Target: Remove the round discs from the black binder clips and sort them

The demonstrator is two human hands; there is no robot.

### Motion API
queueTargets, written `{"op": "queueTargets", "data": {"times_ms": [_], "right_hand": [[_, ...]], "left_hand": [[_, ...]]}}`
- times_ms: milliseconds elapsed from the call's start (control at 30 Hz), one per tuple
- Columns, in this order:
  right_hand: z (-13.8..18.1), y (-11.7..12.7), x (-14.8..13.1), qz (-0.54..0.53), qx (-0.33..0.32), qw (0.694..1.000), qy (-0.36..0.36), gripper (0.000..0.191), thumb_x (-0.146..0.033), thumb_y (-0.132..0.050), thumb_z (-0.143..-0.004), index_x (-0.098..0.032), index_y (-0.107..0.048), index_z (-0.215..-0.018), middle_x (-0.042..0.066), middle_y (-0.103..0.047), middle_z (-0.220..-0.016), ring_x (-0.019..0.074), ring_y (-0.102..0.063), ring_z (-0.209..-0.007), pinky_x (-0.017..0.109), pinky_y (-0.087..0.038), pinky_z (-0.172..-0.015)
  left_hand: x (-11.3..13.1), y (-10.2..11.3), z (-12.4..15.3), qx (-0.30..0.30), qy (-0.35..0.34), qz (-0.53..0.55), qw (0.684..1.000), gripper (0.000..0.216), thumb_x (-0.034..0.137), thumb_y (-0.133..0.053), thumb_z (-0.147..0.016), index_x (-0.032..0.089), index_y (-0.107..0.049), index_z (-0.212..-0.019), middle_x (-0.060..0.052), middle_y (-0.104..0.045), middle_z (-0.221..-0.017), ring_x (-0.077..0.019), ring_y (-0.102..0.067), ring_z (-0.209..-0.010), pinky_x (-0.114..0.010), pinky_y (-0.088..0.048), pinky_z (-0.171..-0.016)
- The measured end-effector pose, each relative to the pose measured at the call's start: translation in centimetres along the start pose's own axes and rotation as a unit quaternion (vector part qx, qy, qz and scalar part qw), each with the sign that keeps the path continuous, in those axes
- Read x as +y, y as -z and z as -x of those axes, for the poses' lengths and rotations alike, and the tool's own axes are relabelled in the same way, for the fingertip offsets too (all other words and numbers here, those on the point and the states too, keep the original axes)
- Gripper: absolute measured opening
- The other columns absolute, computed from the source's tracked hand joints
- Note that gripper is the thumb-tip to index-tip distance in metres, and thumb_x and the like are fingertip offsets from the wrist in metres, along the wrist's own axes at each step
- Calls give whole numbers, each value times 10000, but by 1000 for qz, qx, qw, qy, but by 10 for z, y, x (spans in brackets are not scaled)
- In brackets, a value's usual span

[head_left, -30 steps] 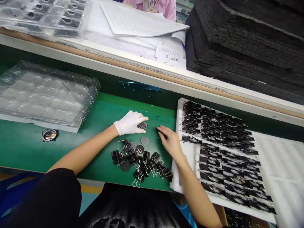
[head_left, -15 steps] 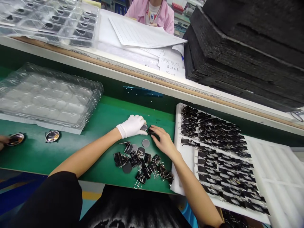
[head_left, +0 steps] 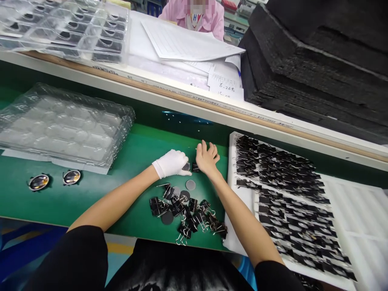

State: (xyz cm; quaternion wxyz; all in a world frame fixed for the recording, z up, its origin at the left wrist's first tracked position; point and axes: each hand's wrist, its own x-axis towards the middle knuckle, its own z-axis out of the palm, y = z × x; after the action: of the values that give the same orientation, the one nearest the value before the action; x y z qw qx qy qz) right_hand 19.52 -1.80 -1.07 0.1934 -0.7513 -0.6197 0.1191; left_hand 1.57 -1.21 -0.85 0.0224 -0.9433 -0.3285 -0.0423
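Observation:
My left hand (head_left: 170,163), in a white glove, rests on the green mat and pinches a small dark round disc (head_left: 186,166). My bare right hand (head_left: 207,157) is right beside it, thumb and forefinger on a black binder clip (head_left: 195,167) held against the disc, the other fingers raised. Just in front of the hands lies a loose pile of black binder clips (head_left: 189,212) with a few grey discs (head_left: 190,185) among them.
A white foam tray (head_left: 233,241) at the right carries rows of clipped pieces. A stack of clear blister trays (head_left: 63,125) sits at the left, with two shiny round pieces (head_left: 39,182) before it. The upper shelf holds papers (head_left: 188,40), black foam sheets (head_left: 318,60) and a person in pink (head_left: 197,16).
My right hand has moved left with the clip and met my left hand at the disc. A second shiny round piece now lies on the mat at the left.

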Motion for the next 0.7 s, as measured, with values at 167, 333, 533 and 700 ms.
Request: {"op": "queueTargets", "data": {"times_ms": [167,333,533,700], "right_hand": [[-1,-6,14,28,8,999,25,672,-511,-115,-1043,-189,-342,-1588,186,-219,-1666,353,-96,-1560,687,-163,-1183],[-1,-8,16,41,16,999,31,646,-457,-131,-1052,-160,-311,-1596,195,-234,-1661,350,-121,-1555,672,-175,-1189],[0,-6,15,39,20,999,25,612,-440,-146,-1061,-183,-328,-1585,185,-253,-1653,333,-136,-1551,659,-167,-1197],[-4,-9,13,18,22,999,15,606,-469,-162,-1061,-193,-380,-1556,182,-276,-1635,334,-150,-1541,639,-165,-1199]], "left_hand": [[-1,-2,-5,-3,-6,31,1000,647,745,-517,-906,128,-687,-1001,-150,-706,-935,-299,-678,-869,-347,-373,-687],[3,-5,-12,1,-20,30,999,636,723,-542,-907,125,-670,-1083,-150,-705,-1026,-309,-664,-933,-353,-350,-702],[9,-5,-14,-1,-11,12,1000,675,741,-491,-917,115,-666,-1098,-155,-696,-1009,-313,-652,-910,-369,-324,-695],[7,-4,-15,2,-23,9,1000,644,726,-517,-918,119,-669,-1068,-156,-691,-1000,-306,-641,-906,-368,-320,-699]]}}
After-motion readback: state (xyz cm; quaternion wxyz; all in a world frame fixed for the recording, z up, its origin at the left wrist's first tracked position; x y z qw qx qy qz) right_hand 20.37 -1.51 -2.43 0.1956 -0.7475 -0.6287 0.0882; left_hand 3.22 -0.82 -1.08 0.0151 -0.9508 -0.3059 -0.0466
